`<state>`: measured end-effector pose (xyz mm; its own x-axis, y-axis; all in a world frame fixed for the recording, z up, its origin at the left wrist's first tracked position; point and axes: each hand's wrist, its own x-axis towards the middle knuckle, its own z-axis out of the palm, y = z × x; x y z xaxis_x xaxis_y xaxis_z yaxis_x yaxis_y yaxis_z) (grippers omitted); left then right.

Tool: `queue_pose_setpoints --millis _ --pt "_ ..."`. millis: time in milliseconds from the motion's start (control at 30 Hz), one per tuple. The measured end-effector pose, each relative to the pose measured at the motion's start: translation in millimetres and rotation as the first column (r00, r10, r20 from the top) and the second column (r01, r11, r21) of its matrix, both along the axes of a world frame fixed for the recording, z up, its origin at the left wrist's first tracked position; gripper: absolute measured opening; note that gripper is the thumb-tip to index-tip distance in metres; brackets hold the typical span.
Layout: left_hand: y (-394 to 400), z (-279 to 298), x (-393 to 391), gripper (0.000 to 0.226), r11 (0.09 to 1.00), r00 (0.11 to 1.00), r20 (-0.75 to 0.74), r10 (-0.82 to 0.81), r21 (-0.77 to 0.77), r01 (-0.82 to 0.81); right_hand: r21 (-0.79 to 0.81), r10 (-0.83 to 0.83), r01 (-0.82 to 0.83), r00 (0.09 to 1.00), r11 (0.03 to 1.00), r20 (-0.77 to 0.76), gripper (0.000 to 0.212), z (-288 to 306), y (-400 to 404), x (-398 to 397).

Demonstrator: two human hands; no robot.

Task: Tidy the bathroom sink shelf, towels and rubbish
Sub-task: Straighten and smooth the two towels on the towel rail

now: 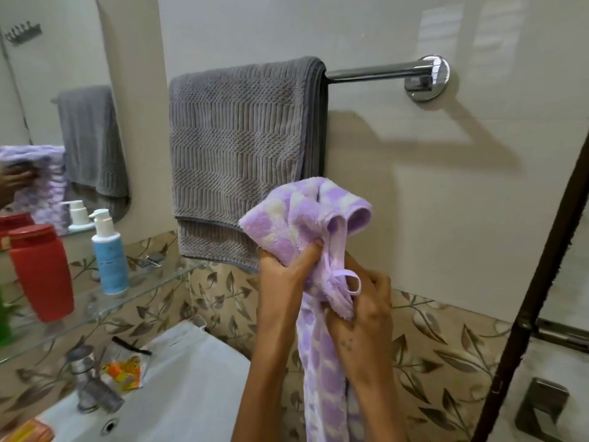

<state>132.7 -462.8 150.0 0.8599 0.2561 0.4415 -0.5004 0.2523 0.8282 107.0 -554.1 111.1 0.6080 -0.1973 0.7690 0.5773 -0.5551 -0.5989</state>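
Item: lilac hand towel (pixel 306 215), held before the wall below the chrome rail (pixel 376 72), beside the hung grey towel (pixel 242 154). I have my left hand (pixel 287 266) and right hand (pixel 366 301) both clenched on its bunched upper part. Soft, light, floppy, I judge; best taken by its hanging loop (pixel 349 282).

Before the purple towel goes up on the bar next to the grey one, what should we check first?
1. Both hands hold the purple towel: left hand, right hand. Ok.
2. Free space on the bar right of the grey towel: ok.
3. Grey towel hangs neatly: ok.
4. Purple towel spread flat: not ok, bunched.
5. Hanging loop within reach: ok.
6. Towel dry: cannot tell.
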Motion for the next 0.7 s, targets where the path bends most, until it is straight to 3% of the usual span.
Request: queue_pose_setpoints --millis 100,200,267,333,400,567,700 --pt "0 -6 3 0.035 0.986 0.985 -0.037 0.168 -0.019 -0.169 0.010 0.176 -0.176 0.984 0.984 -0.042 0.045 0 -4 1" --pt "-2 -11 3 0.044 0.976 0.977 -0.051 0.205 -0.059 -0.208 0.150 0.533 -0.517 0.841 0.843 -0.093 0.047 8 -12 -4" --pt "-3 -15 2 0.045 0.978 0.982 -0.045 0.184 -0.090 -0.188 0.267 0.617 -0.579 0.783 0.770 -0.080 0.036 17 -15 -7" --pt "-5 -16 2 0.043 0.980 0.984 -0.035 0.176 -0.087 -0.178 0.434 0.542 -0.458 0.836 0.776 -0.087 0.036 29 -14 -8" --pt "-7 -18 3 0.037 0.986 0.988 -0.016 0.151 -0.068 -0.152 0.500 0.378 -0.270 0.917 0.823 -0.126 0.046 39 -14 -4" --pt "-7 -21 2 0.015 0.994 0.994 0.018 0.106 -0.022 -0.106 0.441 0.039 0.044 0.984 0.896 -0.175 0.037 50 -21 13" --pt "3 -21 3 0.010 0.987 0.988 -0.010 0.151 -0.045 -0.151 0.465 -0.059 0.094 0.994 0.880 -0.089 0.046 44 -31 14"
